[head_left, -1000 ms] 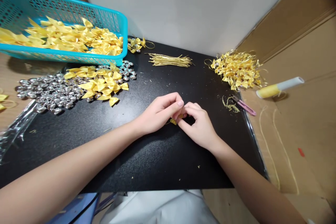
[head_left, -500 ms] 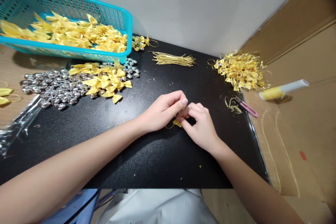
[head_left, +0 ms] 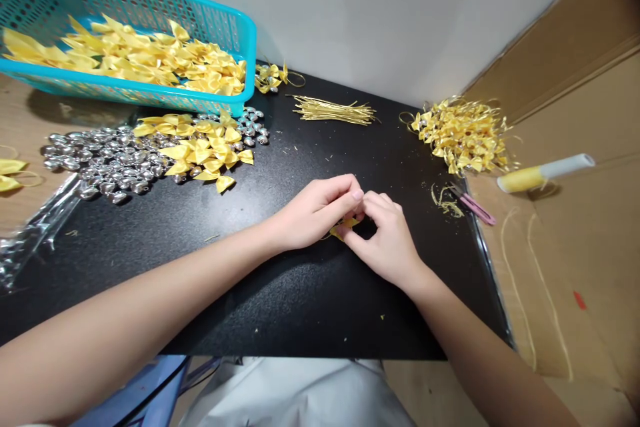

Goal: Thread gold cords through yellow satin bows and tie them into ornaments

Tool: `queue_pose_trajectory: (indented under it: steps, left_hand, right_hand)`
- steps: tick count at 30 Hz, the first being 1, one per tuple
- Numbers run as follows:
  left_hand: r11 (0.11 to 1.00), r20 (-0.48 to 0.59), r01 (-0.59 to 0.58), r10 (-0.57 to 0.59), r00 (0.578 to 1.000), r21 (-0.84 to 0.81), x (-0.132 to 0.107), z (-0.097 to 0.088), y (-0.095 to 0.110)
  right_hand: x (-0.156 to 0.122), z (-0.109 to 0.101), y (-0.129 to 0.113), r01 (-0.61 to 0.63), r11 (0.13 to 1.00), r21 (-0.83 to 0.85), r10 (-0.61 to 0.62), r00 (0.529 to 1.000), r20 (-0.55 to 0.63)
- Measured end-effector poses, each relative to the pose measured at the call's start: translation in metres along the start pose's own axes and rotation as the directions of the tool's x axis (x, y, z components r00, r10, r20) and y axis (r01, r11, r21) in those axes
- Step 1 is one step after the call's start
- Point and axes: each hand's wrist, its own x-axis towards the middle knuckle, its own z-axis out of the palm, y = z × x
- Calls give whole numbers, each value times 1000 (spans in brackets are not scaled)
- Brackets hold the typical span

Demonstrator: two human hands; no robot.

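Observation:
Both of my hands meet over the black table (head_left: pixel 300 293), with a yellow ribbon bow (head_left: pixel 345 229) between them. My left hand (head_left: pixel 323 210) is closed, its thumb and forefinger pinched near the bow's upper side. My right hand (head_left: pixel 385 233) is closed as well, thumb against the bow and fingertips touching those of the left. A thin gold cord shows just left of the bow. The fingers cover most of the bow, and whatever else they pinch is hidden.
At the upper left stands a turquoise basket (head_left: pixel 150 88) of yellow bows. Silver bells (head_left: pixel 110 163) and loose bows (head_left: pixel 210 153) lie before it. Gold cords (head_left: pixel 335 111) lie at the back. Finished-looking bows (head_left: pixel 460 137), pink-handled snips (head_left: pixel 477 209) and a tube (head_left: pixel 545 173) are right.
My fingertips have drawn closer together over the bow, and the bow has turned slightly beneath them. The whole view has shifted a little.

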Motion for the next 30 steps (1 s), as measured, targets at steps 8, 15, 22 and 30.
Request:
queue_pose_trajectory:
  steps: [8,15,22,30]
  left_hand:
    - [999,25,2,-1,1000,-37,-1,1,-3]
    - [1000,12,-22,22,1000,-13,0,1,-2]
    - [1000,14,-17,17,1000,20,0,0,-2]
    - [997,-17,-33,34,999,68,4,2,0]
  right_hand:
    - [0,-1,1,13,999,-38,-12,999,37]
    - [3,-2,-1,-14,1000,-17,15,1000,22]
    - [3,-3,0,-8,998,-64,13,997,78]
    - [0,-4,-1,-6,993,-115,18,994,106]
